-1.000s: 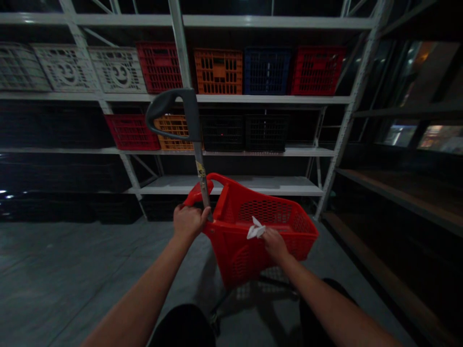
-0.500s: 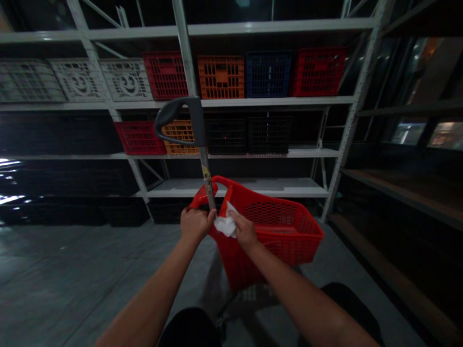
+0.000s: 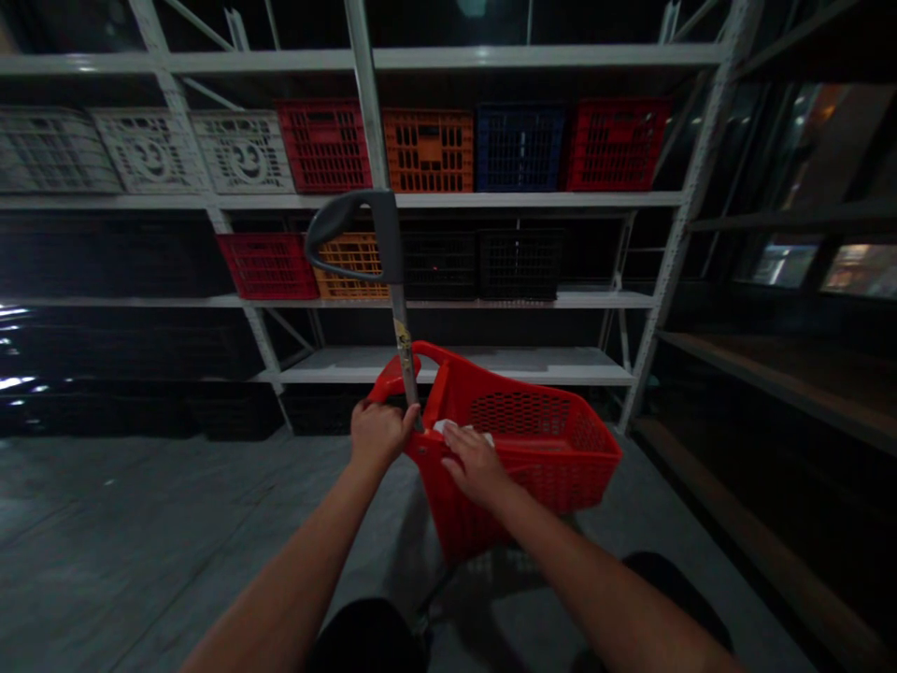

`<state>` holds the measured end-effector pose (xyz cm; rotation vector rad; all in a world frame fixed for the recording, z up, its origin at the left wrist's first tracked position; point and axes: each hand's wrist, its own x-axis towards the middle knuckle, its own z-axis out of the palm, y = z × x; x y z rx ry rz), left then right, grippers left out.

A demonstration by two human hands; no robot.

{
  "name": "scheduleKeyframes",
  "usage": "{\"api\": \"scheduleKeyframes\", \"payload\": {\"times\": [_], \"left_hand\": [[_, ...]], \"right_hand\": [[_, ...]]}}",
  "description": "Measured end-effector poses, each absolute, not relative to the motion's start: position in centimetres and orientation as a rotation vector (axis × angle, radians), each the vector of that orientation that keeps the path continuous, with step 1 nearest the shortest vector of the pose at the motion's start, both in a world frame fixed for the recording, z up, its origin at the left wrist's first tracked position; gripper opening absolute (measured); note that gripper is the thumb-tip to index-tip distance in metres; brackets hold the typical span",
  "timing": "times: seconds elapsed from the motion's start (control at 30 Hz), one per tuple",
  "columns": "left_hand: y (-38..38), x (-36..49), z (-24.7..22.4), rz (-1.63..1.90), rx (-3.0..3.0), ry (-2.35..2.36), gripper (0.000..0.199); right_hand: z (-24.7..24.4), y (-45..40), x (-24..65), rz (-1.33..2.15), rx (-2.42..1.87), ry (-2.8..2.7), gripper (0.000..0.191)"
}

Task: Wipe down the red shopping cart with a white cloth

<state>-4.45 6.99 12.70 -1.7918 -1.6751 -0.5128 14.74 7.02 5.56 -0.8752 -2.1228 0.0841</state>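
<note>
Red handle (image 3: 389,381) clenched in left hand (image 3: 380,436), lays outstretched fingers of right hand (image 3: 477,464) over white cloth (image 3: 443,425) on cart rim (image 3: 553,458).

Both arms (image 3: 305,547) outstretched, left grip (image 3: 380,435) curled, right grip (image 3: 477,463) loosely flattened.

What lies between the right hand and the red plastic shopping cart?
A thin white cloth or tissue, partly covered by the right hand, as the head view shows.

One cart (image 3: 550,475); one cloth (image 3: 441,426); three red crates (image 3: 619,145); one blue crate (image 3: 519,148).
</note>
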Motion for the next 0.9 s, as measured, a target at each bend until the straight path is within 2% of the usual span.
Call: {"api": "scheduleKeyframes", "payload": {"times": [0.2, 0.43, 0.63, 0.8, 0.9], "left_hand": [[7.1, -4.5, 12.5, -0.513, -1.778, -1.679, 0.069], [6.9, -4.5, 12.6, -0.510, -1.778, -1.678, 0.068], [7.2, -4.6, 12.6, -0.505, -1.774, -1.673, 0.067], [7.2, -4.8, 12.5, -0.492, -1.776, -1.657, 0.065], [7.2, -4.9, 12.6, -0.486, -1.799, -1.667, 0.066]], "right_hand": [[4.8, 7.7, 18.2, 0.421, -0.699, -2.155, 0.034], [6.3, 9.9, 17.9, 0.213, -0.673, -2.258, 0.039], [6.6, 9.7, 13.1, 0.218, -0.715, -2.004, 0.025], [7.5, 8.8, 10.6, 0.188, -0.742, -2.013, 0.031], [6.5, 8.4, 12.9, 0.114, -0.790, -2.099, 0.035]]}}
